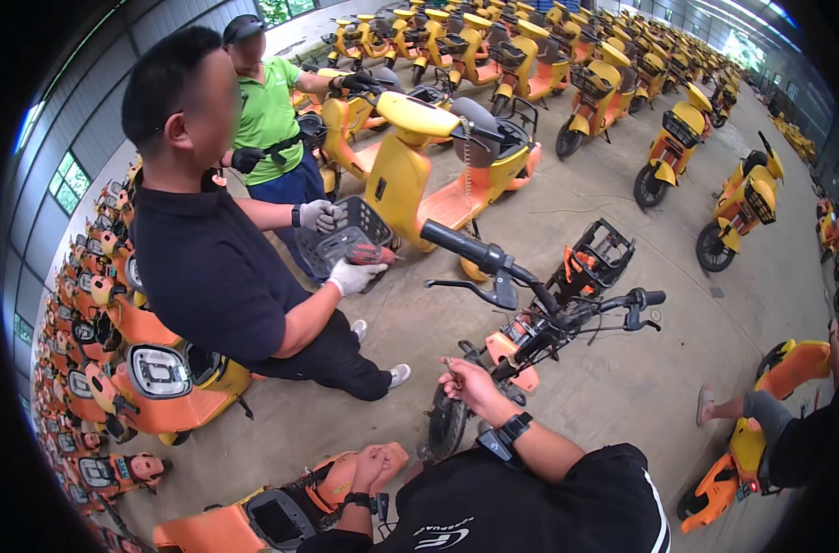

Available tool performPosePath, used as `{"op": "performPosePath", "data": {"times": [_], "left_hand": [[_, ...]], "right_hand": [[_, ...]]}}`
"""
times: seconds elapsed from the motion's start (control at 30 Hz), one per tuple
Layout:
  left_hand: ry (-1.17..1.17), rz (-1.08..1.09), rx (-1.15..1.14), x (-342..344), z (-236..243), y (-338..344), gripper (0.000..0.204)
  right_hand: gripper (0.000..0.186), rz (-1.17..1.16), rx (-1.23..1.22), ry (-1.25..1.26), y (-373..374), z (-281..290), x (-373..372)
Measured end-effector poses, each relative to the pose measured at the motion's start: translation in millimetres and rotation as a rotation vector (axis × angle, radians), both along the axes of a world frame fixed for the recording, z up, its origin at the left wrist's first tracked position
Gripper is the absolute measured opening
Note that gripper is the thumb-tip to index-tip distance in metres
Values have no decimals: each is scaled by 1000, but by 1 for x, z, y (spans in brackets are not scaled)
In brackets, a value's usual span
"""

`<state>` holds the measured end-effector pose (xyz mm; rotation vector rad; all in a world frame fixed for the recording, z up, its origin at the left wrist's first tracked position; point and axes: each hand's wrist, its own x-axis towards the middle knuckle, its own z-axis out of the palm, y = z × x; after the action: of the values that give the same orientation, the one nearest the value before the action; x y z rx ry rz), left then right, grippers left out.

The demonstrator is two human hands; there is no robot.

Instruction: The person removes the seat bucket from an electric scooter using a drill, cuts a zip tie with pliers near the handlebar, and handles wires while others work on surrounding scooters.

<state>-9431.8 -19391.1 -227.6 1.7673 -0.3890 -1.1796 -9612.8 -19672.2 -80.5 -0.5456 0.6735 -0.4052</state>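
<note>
My right hand (475,387) is raised beside the stripped scooter (521,341), fingers pinched around a small thin piece too small to name. My left hand (372,465) is lower, its fingers curled in; whether anything is in them is hidden. Just behind it lies an orange scooter body panel (383,464). The stripped scooter has bare handlebars (466,244) with black grips and brake levers, exposed wiring, an orange lower panel (514,359) and a black front wheel (448,422).
On the left, a person in a dark shirt (207,249) and white gloves holds a black basket (350,226) and a red-black power tool (372,255). Behind stands a person in green (267,120). Yellow-orange scooters (406,175) stand around; another person (793,433) is at the right edge.
</note>
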Motion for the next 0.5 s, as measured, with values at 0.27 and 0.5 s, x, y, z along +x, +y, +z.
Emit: {"op": "performPosePath", "data": {"times": [0.27,0.5], "left_hand": [[-49,-129,14,40,47,-65,17],[-41,-355,-40,-15,62,-115,17]], "right_hand": [[17,46,-194,195,8,1,-35],[19,103,-320,345,2,-13,-130]]}}
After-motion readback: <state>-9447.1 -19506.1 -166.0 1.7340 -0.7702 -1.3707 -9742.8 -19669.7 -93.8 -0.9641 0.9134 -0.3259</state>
